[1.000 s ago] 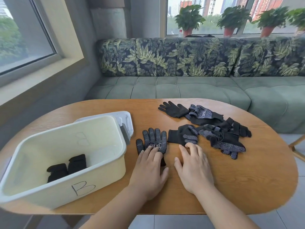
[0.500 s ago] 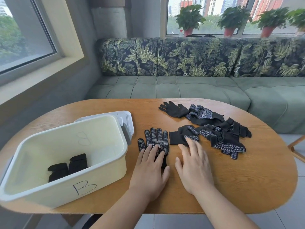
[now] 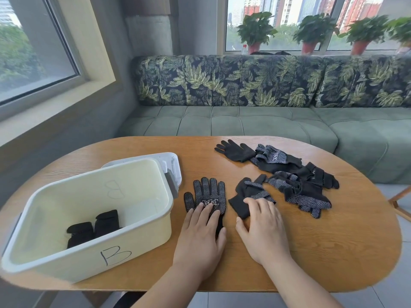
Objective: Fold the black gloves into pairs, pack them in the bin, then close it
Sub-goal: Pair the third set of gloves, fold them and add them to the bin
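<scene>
A dotted black glove [image 3: 206, 194] lies flat, fingers pointing away, just right of the cream bin [image 3: 133, 252] marked B. My left hand [image 3: 200, 238] rests flat on this glove's cuff with straight fingers. A second black glove [image 3: 244, 194] lies crumpled to its right. My right hand [image 3: 262, 230] has its fingers curled onto that glove's near edge, thumb beside the cuff. A folded black pair [image 3: 93, 227] lies inside the bin. Several more black gloves [image 3: 298, 181] lie in a loose heap at the table's right.
The bin's white lid [image 3: 172, 162] lies on the wooden table [image 3: 311, 252], partly behind the bin's far corner. A green sofa [image 3: 244, 121] runs behind the table. A wooden chair leg [image 3: 400, 203] shows at the right edge.
My right hand has reached forward, curled its fingers on the second glove and drawn it nearer, bunching it. My left hand stays flat on the dotted glove.
</scene>
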